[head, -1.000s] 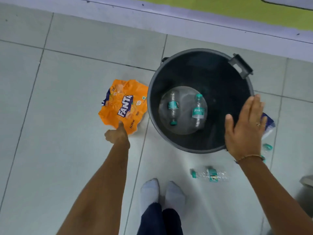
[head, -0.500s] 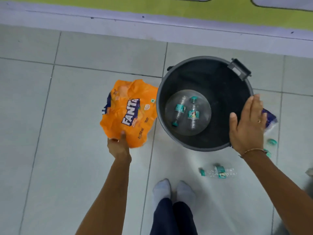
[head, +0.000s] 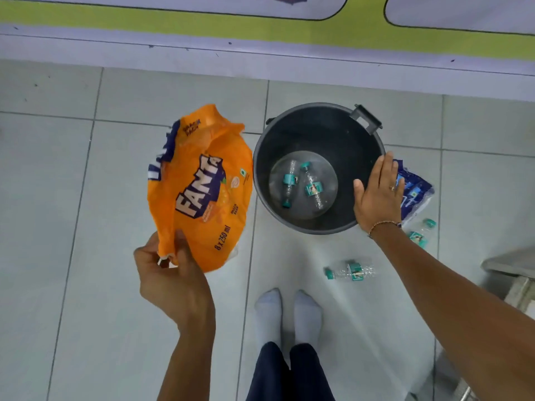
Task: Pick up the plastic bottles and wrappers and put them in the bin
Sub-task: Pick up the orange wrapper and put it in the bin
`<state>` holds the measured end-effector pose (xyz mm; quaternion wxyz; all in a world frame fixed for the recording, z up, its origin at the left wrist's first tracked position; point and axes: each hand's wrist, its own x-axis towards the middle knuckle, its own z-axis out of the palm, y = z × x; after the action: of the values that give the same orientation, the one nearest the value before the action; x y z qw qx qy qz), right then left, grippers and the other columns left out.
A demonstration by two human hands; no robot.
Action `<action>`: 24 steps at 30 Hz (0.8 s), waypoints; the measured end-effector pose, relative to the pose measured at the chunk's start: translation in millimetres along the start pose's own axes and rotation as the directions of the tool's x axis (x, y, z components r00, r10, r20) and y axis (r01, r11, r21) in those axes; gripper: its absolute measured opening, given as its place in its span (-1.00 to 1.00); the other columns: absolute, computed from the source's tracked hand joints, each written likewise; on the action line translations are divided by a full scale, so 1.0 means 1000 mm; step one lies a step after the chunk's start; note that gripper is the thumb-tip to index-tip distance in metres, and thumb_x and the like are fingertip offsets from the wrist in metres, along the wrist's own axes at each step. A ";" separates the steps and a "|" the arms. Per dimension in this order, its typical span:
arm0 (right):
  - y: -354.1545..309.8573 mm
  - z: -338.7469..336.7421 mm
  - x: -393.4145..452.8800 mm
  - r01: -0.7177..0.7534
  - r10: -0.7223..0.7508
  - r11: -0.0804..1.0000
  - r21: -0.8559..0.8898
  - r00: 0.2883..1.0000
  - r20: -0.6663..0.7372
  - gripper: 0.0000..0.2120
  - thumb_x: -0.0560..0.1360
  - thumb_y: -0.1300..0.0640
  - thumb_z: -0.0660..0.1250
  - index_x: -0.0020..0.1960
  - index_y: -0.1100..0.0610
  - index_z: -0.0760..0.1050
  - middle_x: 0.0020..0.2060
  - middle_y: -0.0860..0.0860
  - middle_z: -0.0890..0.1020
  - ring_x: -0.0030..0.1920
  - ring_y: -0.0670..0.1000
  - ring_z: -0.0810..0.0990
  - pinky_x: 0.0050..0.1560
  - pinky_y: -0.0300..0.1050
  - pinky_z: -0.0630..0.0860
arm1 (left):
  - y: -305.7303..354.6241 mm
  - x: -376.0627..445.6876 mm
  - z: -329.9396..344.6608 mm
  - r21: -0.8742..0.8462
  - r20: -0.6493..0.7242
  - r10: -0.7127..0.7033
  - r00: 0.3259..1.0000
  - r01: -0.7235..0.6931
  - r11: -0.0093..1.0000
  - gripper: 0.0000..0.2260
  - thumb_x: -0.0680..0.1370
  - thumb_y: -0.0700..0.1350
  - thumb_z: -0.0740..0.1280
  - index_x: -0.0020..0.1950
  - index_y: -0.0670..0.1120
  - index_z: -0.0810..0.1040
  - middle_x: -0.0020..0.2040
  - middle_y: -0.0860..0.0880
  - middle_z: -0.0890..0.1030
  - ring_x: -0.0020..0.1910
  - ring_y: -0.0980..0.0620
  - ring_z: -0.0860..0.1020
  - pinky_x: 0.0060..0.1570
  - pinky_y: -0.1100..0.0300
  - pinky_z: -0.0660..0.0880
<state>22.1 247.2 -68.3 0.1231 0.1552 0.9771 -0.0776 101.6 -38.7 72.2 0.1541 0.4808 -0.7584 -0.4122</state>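
Observation:
My left hand (head: 170, 273) pinches the lower edge of a large orange Fanta wrapper (head: 202, 186), held up off the tiled floor just left of the black bin (head: 359, 146). Two clear plastic bottles with teal labels (head: 301, 183) lie at the bottom of the bin. My right hand (head: 379, 192) rests flat with fingers apart on the bin's right rim. A blue and white wrapper (head: 417, 192) lies on the floor right of the bin, partly hidden by my hand. One clear bottle (head: 350, 270) lies in front of the bin, another (head: 421, 233) near my right wrist.
My two feet in white socks (head: 289, 311) stand just behind the bin. A wall with a green stripe (head: 260, 27) runs along the far side. A grey metal object (head: 512, 270) sits at the right edge. Pale floor tiles (head: 58, 198) spread to the left.
My left hand took hold of the orange wrapper on the floor and lifted it up toward me. My right hand stayed on the bin's rim.

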 end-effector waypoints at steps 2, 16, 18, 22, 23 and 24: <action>0.000 -0.001 0.000 0.007 -0.007 1.000 -0.012 1.000 0.010 -0.39 0.62 -0.08 -0.01 0.53 0.22 -0.08 0.55 0.17 0.01 0.54 0.20 0.01 0.49 0.17 0.03 | 0.011 -0.009 0.001 -0.033 0.006 0.063 0.998 -0.063 0.997 -0.85 0.55 0.00 0.35 -0.06 -0.04 0.42 0.05 -0.17 0.64 0.01 -0.08 0.59 -0.03 0.16 0.53; -0.001 0.001 0.000 0.011 -0.011 1.000 -0.020 1.000 0.008 -0.39 0.63 -0.06 -0.02 0.53 0.23 -0.11 0.55 0.18 -0.02 0.54 0.20 -0.02 0.49 0.20 0.01 | 0.019 -0.012 0.183 0.282 0.712 0.127 0.691 -0.446 0.849 -0.64 0.53 0.01 0.35 0.24 -0.12 0.41 0.14 -0.09 0.58 0.09 -0.07 0.57 -0.02 0.15 0.55; -0.001 0.000 0.000 0.018 -0.018 1.000 -0.021 1.000 0.004 -0.40 0.63 -0.06 -0.01 0.53 0.23 -0.10 0.55 0.18 -0.01 0.54 0.20 -0.02 0.49 0.19 0.00 | 0.017 -0.003 0.197 0.280 0.727 0.188 0.660 -0.535 0.797 -0.51 0.50 0.02 0.39 0.34 -0.13 0.35 0.25 -0.13 0.53 0.22 -0.12 0.52 0.20 0.01 0.52; 0.002 0.002 -0.001 0.001 -0.001 1.000 -0.005 1.000 -0.002 -0.40 0.62 -0.07 -0.03 0.53 0.22 -0.10 0.55 0.17 -0.01 0.54 0.20 -0.02 0.50 0.21 0.03 | 0.021 0.016 0.192 0.148 0.657 0.487 0.576 -0.731 0.666 -0.46 0.61 0.08 0.16 0.52 -0.10 0.15 0.53 -0.10 0.23 0.52 -0.09 0.18 0.47 0.01 0.13; 0.001 0.003 0.000 0.000 0.000 1.000 -0.007 1.000 -0.011 -0.39 0.62 -0.09 -0.05 0.53 0.22 -0.09 0.55 0.17 -0.01 0.54 0.20 -0.02 0.50 0.22 0.05 | 0.016 0.021 0.189 0.155 0.660 0.511 0.551 -0.765 0.625 -0.44 0.63 0.12 0.08 0.55 -0.11 0.06 0.58 -0.10 0.11 0.56 -0.09 0.05 0.50 0.03 0.00; -0.001 0.002 0.001 0.010 -0.010 1.000 -0.009 0.999 -0.032 -0.38 0.62 -0.12 -0.08 0.53 0.23 -0.09 0.55 0.18 0.00 0.54 0.21 -0.01 0.50 0.23 0.06 | 0.008 0.025 0.190 0.168 0.671 0.519 0.529 -0.791 0.589 -0.41 0.63 0.14 0.02 0.57 -0.12 -0.02 0.59 -0.10 0.01 0.57 -0.09 -0.04 0.51 0.01 -0.08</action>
<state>21.5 246.4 -70.5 0.1076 0.1511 0.9801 -0.0711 -35.0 31.4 -42.1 -0.0428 0.0267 -0.9670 -0.2498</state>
